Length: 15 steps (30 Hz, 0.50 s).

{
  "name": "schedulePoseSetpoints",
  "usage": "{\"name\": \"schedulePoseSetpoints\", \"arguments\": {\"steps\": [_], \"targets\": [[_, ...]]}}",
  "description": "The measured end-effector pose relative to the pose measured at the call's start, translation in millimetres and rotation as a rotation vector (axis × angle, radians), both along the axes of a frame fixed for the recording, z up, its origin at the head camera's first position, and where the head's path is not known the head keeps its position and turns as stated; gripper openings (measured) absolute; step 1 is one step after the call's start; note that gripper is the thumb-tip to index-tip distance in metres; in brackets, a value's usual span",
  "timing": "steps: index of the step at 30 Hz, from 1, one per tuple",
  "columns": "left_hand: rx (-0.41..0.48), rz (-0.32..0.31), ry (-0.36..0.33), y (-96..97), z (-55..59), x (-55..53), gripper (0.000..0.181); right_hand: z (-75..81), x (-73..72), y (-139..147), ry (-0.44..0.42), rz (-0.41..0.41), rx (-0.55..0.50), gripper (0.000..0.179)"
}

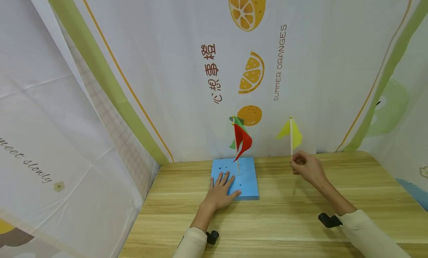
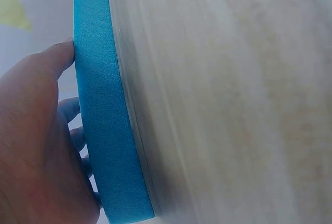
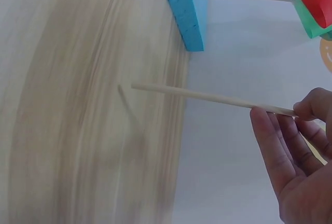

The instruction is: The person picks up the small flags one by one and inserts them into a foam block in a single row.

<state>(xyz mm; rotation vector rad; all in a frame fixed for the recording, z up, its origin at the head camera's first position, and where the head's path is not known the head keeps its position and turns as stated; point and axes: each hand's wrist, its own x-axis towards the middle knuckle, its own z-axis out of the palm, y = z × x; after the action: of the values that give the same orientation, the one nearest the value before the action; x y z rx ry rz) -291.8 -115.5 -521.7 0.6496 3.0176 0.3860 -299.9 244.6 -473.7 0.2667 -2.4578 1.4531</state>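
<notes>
A blue foam block (image 1: 249, 183) with several small holes lies flat on the table. My left hand (image 1: 220, 193) rests on its near left part with fingers spread; in the left wrist view the thumb touches the edge of the block. A red flag (image 1: 245, 139) stands upright in the block, and a green flag (image 1: 239, 120) stands partly hidden behind it. To the right of the block, my right hand (image 1: 308, 168) pinches the wooden stick (image 3: 207, 97) of a yellow flag (image 1: 295, 135). The stick's lower end hangs above the table, apart from the block.
The wooden table (image 1: 267, 228) meets a white curtain (image 1: 174, 102) printed with oranges at its back edge. More curtain (image 1: 50, 120) hangs along the left side. Each wrist carries a black camera mount (image 1: 329, 220) near the sleeve.
</notes>
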Motion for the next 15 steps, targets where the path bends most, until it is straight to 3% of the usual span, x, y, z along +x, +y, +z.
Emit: {"name": "schedulePoseSetpoints", "arguments": {"steps": [15], "targets": [[0.003, -0.005, 0.011, -2.7, -8.1, -4.1, 0.078, 11.7, -6.2, -21, 0.044, 0.008, -0.017, 0.010]]}}
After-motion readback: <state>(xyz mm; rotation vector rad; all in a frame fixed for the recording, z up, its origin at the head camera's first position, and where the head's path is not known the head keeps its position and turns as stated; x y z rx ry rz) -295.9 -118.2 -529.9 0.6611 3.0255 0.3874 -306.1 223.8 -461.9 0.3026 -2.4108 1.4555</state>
